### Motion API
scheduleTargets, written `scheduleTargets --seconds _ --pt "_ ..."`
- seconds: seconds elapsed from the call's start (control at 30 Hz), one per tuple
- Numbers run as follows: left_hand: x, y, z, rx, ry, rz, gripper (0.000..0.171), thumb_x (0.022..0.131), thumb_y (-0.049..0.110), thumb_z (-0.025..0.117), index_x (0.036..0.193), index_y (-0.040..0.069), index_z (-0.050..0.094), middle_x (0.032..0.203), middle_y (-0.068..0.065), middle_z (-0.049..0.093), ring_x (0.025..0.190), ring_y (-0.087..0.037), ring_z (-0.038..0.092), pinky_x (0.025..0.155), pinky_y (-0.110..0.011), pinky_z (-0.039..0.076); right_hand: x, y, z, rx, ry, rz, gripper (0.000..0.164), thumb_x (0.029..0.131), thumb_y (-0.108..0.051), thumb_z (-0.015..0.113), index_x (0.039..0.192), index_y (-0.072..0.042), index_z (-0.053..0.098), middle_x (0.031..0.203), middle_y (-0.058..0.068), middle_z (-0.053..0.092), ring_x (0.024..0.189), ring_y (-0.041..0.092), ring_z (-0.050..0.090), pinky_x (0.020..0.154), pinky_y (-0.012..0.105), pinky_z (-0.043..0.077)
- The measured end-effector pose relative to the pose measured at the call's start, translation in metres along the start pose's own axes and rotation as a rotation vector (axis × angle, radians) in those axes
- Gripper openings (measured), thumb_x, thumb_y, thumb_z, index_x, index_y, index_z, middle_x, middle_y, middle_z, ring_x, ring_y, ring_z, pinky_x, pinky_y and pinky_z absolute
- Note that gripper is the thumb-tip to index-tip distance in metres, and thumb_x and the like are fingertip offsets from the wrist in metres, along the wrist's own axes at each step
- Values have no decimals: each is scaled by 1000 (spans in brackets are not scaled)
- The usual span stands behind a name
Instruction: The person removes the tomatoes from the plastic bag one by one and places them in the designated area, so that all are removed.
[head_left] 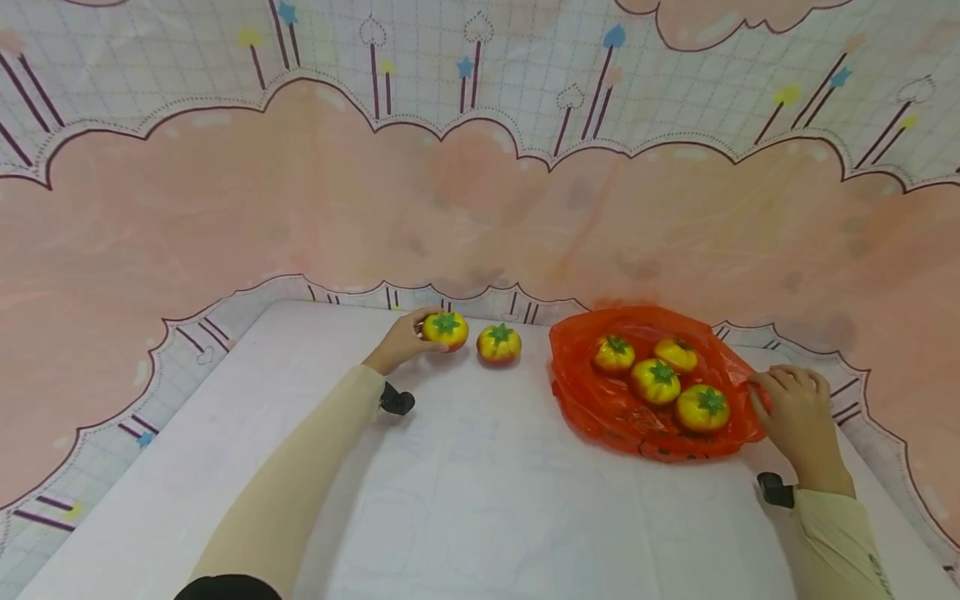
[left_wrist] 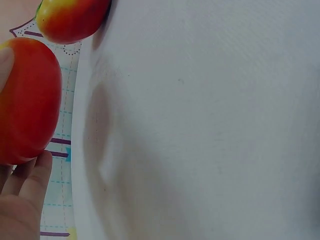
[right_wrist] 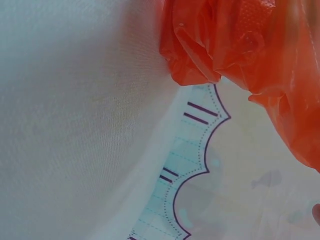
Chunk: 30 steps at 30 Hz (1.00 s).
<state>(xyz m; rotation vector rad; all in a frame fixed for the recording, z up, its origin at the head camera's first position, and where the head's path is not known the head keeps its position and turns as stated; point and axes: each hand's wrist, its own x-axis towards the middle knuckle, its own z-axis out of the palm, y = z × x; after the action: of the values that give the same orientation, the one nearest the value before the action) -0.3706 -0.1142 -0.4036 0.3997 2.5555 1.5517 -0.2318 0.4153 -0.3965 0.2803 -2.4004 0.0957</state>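
Red and yellow, a tomato-like fruit (head_left: 446, 333) is sitting in the left hand (head_left: 403, 340) of a person, thumb and fingers pinching it from the left near the far edge of a white table (head_left: 480, 500). The right hand (head_left: 801, 421) is pinching the rim of a red plastic bag (head_left: 579, 404) toward the table's far right corner. Just to the right of the held piece, a second fruit (head_left: 498, 344) is standing by the far edge, the two not touching. Inside the bag, which is gaping open, four more fruits (head_left: 656, 382) are lying in a cluster, green star-shaped leaves showing on the front ones. In the left wrist view, the held fruit is casting a shadow on the white surface; whether its base is touching there, one cannot tell. Beige sleeves (head_left: 300, 492) are reaching in over the near part of the table, a black fitting (head_left: 397, 400) showing at each wrist. Beyond the far edge, a peach backdrop (head_left: 450, 200) is rising, its pale grid carrying candle-like drawings.
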Motion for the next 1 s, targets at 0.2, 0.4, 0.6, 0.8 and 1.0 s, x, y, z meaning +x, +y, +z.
scheduleTargets --seconds 0.2,0.4,0.6,0.8,1.0 --pt "1 -1 1 7 -5 -34 68 84 13 70 143 7 36 151 -16 33 136 -37 35 113 -47 31 0 -1 1 2 -3 2 23 72 3 71 93 5 64 93 31 64 102 45 49 94 65 33" --pt "3 -3 3 13 -10 -39 68 84 12 70 143 7 36 151 -16 33 136 -36 34 113 -47 31 0 -2 0 6 -22 18 23 73 3 69 95 6 63 95 32 63 103 46 47 97 65 31" --pt "3 -4 4 13 -11 -47 68 84 12 70 143 8 37 151 -15 32 135 -36 35 113 -47 31 -1 -2 -1 3 -8 14 23 72 4 70 94 6 63 94 32 62 102 46 47 97 65 32" --pt "5 -6 5 17 -9 -45 68 83 13 71 143 8 38 151 -15 33 135 -36 35 113 -46 32 -1 -2 -1 1 -12 14 24 72 3 71 94 6 64 94 32 62 102 46 47 96 65 32" --pt "6 -11 5 23 -11 -37 69 83 13 71 143 7 37 150 -16 33 135 -37 35 113 -47 31 -1 -3 -1 1 -24 20 24 73 3 71 95 6 64 94 32 62 103 46 47 98 66 31"
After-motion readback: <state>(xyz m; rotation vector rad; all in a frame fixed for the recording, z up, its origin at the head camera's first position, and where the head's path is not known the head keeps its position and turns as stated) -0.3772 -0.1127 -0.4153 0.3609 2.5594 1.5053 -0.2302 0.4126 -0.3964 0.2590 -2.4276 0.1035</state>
